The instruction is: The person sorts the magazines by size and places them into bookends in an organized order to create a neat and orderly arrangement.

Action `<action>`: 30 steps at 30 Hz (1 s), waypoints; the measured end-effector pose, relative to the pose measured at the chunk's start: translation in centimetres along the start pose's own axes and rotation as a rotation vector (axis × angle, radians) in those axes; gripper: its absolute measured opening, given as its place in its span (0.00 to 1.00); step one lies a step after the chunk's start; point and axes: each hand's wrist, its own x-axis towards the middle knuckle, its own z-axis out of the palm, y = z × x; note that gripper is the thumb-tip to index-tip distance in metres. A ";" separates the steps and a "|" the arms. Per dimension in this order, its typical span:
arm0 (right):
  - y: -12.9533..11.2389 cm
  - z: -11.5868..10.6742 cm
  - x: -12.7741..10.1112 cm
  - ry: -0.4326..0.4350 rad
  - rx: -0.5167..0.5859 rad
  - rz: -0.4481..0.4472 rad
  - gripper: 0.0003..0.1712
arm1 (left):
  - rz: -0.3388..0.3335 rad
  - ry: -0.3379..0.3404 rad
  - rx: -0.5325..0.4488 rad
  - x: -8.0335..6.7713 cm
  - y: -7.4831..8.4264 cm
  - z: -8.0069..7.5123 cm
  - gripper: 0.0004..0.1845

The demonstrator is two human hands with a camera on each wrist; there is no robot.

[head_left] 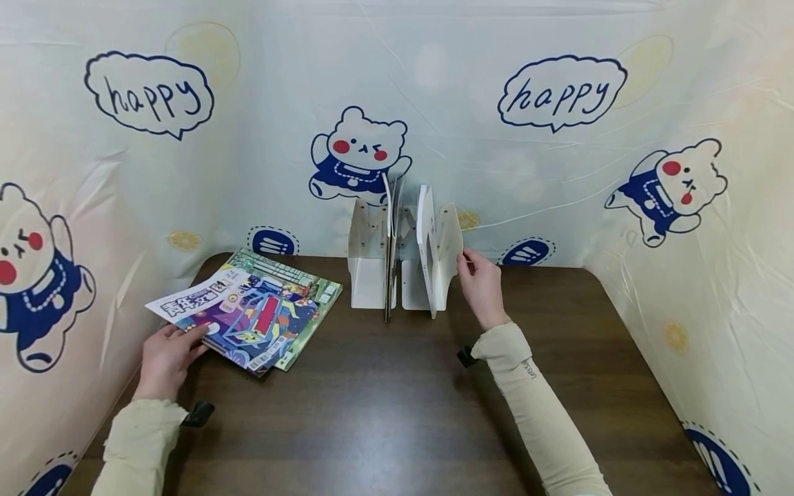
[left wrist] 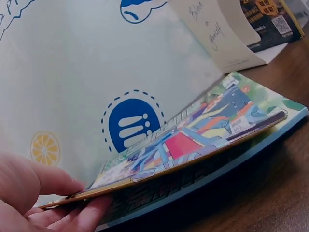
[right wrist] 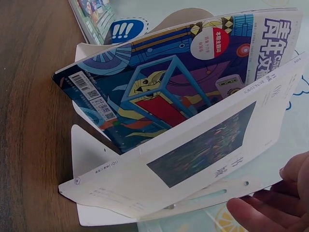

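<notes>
At the left of the table, my left hand [head_left: 166,362] pinches the near-left edge of a colourful purple magazine [head_left: 263,320], thumb above and fingers beneath. The magazine lies over a green-covered one [head_left: 310,293]; in the left wrist view its held edge is lifted. On the other side, my right hand [head_left: 482,286] holds the outer edge of the right white bookend [head_left: 451,255] between thumb and fingers. A white-covered book [right wrist: 193,150] leans just inside that bookend. Further left, thin magazines [right wrist: 159,72] stand upright, the front one with a similar purple cover.
The left bookend [head_left: 367,255] stands on the far side of the upright magazines, with handwriting on its outer face. A patterned cloth [head_left: 446,76] hangs behind and at both sides of the dark wooden table [head_left: 397,413]. Each wrist carries a small black device.
</notes>
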 end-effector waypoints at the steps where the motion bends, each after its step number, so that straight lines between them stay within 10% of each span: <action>1: 0.0 0.0 0.0 -0.001 0.001 0.001 0.16 | -0.004 0.001 0.001 0.0 0.0 0.0 0.40; 30: -0.1 0.0 -0.2 -0.009 -0.007 0.021 0.16 | 0.068 -0.046 0.012 -0.8 -0.4 0.9 0.37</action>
